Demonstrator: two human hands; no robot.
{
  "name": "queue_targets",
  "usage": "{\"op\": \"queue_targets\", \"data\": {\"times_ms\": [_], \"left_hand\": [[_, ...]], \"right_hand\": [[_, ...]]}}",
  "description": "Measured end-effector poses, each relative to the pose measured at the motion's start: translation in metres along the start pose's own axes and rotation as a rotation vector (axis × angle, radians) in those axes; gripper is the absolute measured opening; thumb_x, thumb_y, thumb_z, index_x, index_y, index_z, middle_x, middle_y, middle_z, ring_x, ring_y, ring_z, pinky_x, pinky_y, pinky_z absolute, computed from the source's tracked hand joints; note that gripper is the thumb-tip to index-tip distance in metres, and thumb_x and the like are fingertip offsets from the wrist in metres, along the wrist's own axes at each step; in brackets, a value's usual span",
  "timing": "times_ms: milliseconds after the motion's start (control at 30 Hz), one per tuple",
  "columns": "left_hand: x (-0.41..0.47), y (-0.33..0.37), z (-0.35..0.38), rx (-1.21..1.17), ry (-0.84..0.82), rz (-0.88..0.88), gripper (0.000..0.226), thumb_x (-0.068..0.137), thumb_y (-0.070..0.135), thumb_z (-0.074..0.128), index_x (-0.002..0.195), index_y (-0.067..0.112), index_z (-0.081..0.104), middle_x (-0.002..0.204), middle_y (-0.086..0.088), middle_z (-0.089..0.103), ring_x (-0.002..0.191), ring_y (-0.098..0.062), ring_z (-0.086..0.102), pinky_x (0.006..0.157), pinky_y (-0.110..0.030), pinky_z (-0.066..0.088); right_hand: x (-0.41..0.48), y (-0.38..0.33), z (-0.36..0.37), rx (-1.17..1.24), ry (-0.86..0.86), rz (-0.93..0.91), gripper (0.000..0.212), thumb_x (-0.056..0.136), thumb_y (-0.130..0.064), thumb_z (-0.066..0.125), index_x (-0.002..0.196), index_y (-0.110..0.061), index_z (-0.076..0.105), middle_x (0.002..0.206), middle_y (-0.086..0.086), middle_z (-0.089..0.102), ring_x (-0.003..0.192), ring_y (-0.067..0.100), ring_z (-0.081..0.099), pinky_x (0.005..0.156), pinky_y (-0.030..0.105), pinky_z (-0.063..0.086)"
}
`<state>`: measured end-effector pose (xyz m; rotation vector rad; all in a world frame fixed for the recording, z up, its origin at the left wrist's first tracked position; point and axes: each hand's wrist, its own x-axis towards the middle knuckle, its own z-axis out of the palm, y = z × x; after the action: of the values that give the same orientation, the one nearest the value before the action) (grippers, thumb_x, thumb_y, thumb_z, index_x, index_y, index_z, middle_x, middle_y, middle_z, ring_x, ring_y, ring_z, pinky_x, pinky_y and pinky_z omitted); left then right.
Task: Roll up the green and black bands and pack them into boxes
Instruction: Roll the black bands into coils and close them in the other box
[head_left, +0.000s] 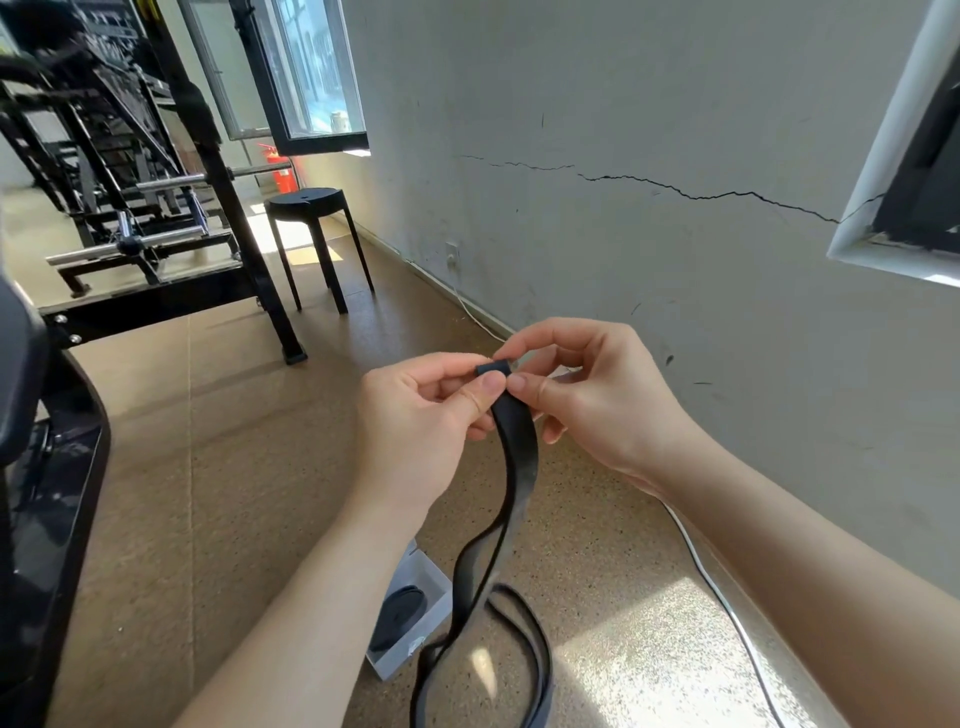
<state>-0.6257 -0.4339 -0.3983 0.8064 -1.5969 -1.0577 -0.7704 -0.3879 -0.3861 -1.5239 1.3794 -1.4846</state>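
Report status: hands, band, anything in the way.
Left hand and right hand both pinch black band at its top end, roll barely begun. Rest hangs to the floor. Box below, a rolled band inside. Nothing in the way.

Speckled floor (260, 467), white box (434, 580), black band (519, 447), stool (306, 200)

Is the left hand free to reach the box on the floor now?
Probably not yet: the left hand and the right hand both pinch the black band; the box lies below on the floor.
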Motion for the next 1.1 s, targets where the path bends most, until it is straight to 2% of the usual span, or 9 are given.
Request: {"op": "queue_targets", "data": {"times_ms": [100,300,400,467,633,700,767,933,1100], "left_hand": [[-0.001,0.004,-0.002,-0.080,-0.061,-0.042,0.015,0.082,0.007,0.070,0.095,0.015,0.073,0.072,-0.006,0.074,0.060,-0.015,0.066,0.056,-0.022,0.054],[0.002,0.004,-0.007,0.007,-0.104,0.017,0.013,0.083,-0.001,0.067,0.090,0.010,0.070,0.071,-0.012,0.072,0.059,-0.014,0.068,0.056,-0.022,0.054],[0.004,0.003,-0.007,0.031,-0.095,-0.005,0.014,0.082,-0.004,0.066,0.085,0.010,0.068,0.069,-0.014,0.070,0.057,-0.017,0.066,0.056,-0.024,0.055],[0.005,0.000,-0.007,0.084,-0.080,0.006,0.016,0.081,-0.001,0.069,0.081,0.014,0.067,0.069,-0.010,0.070,0.063,-0.025,0.067,0.062,-0.033,0.056],[0.003,0.001,-0.006,0.288,-0.027,0.184,0.017,0.073,0.001,0.072,0.073,0.016,0.064,0.064,-0.004,0.064,0.058,-0.017,0.059,0.057,-0.027,0.051],[0.002,0.001,-0.005,0.398,-0.029,0.302,0.014,0.073,0.002,0.071,0.072,0.013,0.062,0.059,-0.003,0.059,0.055,-0.015,0.054,0.051,-0.026,0.048],[0.003,0.000,-0.006,0.560,-0.023,0.451,0.010,0.073,0.007,0.068,0.072,0.011,0.060,0.059,0.000,0.054,0.055,-0.016,0.050,0.051,-0.032,0.045],[0.007,-0.004,-0.011,0.712,-0.082,0.657,0.004,0.079,0.009,0.062,0.080,0.008,0.066,0.068,-0.001,0.058,0.061,-0.020,0.055,0.054,-0.038,0.048],[0.008,-0.005,-0.013,0.621,-0.082,0.643,0.012,0.078,0.006,0.071,0.088,0.011,0.076,0.079,0.000,0.073,0.069,-0.010,0.064,0.062,-0.029,0.053]], "right_hand": [[0.004,0.000,-0.002,-0.045,0.039,-0.023,0.015,0.086,0.005,0.066,0.086,-0.009,0.070,0.066,0.013,0.064,0.047,0.015,0.058,0.047,0.024,0.049],[0.005,-0.001,-0.002,-0.047,-0.004,-0.015,0.016,0.084,0.006,0.066,0.081,-0.009,0.070,0.067,0.017,0.065,0.050,0.015,0.059,0.048,0.024,0.049],[0.006,0.000,-0.002,-0.031,-0.027,0.003,0.015,0.084,0.005,0.066,0.081,-0.009,0.070,0.062,0.008,0.065,0.050,0.014,0.058,0.049,0.024,0.048],[0.005,0.000,-0.001,-0.016,-0.052,0.024,0.013,0.084,0.005,0.067,0.083,-0.008,0.070,0.060,0.004,0.064,0.051,0.014,0.058,0.049,0.025,0.049],[0.009,0.001,-0.005,0.235,-0.183,0.222,0.016,0.087,0.002,0.060,0.083,-0.011,0.069,0.068,0.010,0.059,0.054,0.019,0.056,0.051,0.027,0.051],[0.011,0.002,-0.008,0.350,-0.233,0.299,0.005,0.087,-0.012,0.065,0.085,-0.013,0.070,0.068,0.008,0.062,0.053,0.019,0.058,0.051,0.026,0.052],[0.013,0.005,-0.008,0.376,-0.244,0.343,0.012,0.076,-0.022,0.072,0.084,-0.012,0.070,0.066,0.007,0.064,0.051,0.017,0.058,0.050,0.023,0.053],[0.016,0.011,-0.012,0.478,-0.272,0.369,0.020,0.070,-0.009,0.072,0.088,-0.013,0.063,0.078,0.009,0.066,0.060,0.014,0.061,0.058,0.021,0.054],[0.017,0.015,-0.014,0.453,-0.269,0.335,0.023,0.078,0.005,0.066,0.093,-0.011,0.059,0.071,0.003,0.067,0.065,0.012,0.063,0.064,0.021,0.049]]}}
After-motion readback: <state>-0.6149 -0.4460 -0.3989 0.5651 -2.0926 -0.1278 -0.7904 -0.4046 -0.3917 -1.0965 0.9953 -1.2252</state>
